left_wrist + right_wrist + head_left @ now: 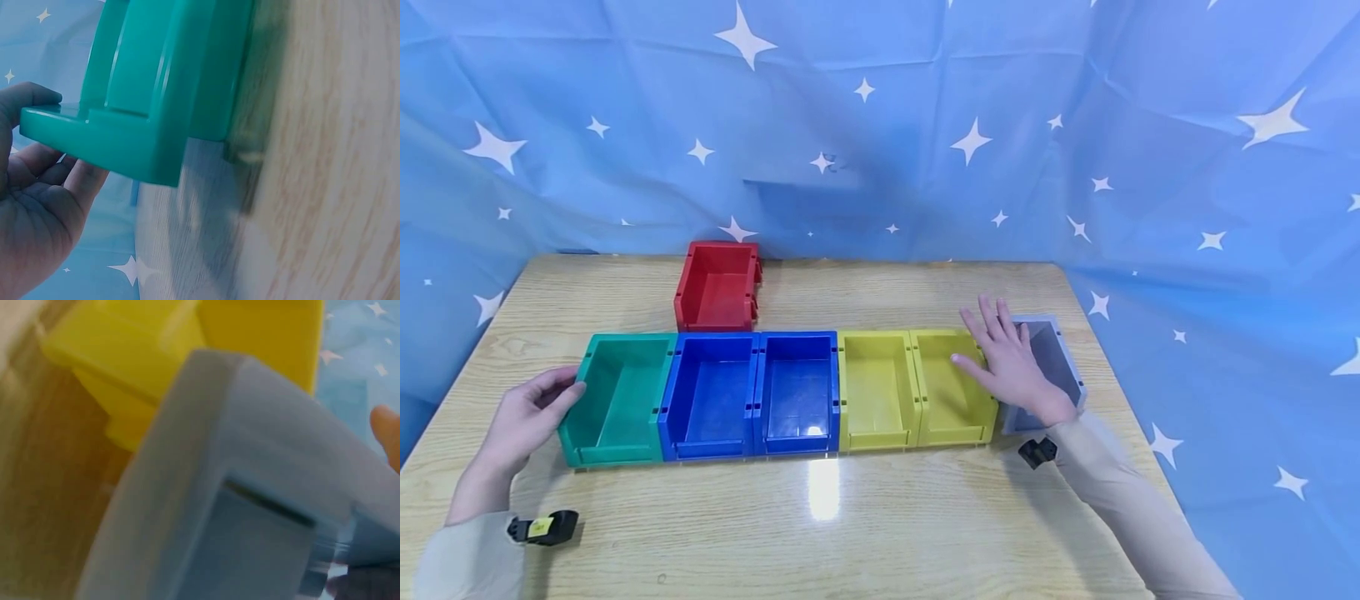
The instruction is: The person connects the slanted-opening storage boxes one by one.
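On the left, my left hand (523,421) grips the outer side wall of a green plastic bin (617,455). In the left wrist view the thumb lies on one side of that green wall (94,134) and the fingers on the other. Over at the right end of the row, my right hand (1011,367) has its fingers spread, above a grey bin (1051,358) and the edge of the right yellow bin (951,434). The right wrist view is blurred; the grey bin's rim (187,425) fills its middle. Whether the right hand touches the grey bin, I cannot tell.
Between the green and right yellow bins, two blue bins (710,450) and another yellow bin (876,439) stand side by side. A red bin (718,300) sits behind, at the back edge of the wooden table (895,533). A starred blue cloth (895,125) hangs behind.
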Motion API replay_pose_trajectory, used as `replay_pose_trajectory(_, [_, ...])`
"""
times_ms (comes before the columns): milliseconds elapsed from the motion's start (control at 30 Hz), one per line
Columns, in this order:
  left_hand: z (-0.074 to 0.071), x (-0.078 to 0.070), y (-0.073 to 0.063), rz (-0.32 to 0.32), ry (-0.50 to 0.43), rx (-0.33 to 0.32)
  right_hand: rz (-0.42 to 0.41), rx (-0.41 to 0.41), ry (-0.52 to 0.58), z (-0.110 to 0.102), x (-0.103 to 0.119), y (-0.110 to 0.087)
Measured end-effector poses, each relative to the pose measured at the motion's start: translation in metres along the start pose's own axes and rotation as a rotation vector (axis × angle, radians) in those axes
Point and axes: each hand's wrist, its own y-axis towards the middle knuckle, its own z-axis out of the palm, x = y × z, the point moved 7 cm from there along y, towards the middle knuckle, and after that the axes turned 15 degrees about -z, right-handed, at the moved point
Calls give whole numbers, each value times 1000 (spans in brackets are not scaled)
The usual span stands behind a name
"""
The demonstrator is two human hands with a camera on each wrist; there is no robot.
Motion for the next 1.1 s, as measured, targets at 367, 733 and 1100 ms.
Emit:
replay_pose_trajectory(367, [0, -2, -3, 12, -12, -9, -11, -31, 4, 8, -1, 1])
replay_pose_trajectory(733, [0, -2, -2, 9, 6, -6, -21, -33, -40, 13, -3, 1])
replay_pose_trajectory(1100, [0, -2, -2, 17, 7, -16, -16, -22, -44, 14, -2, 2])
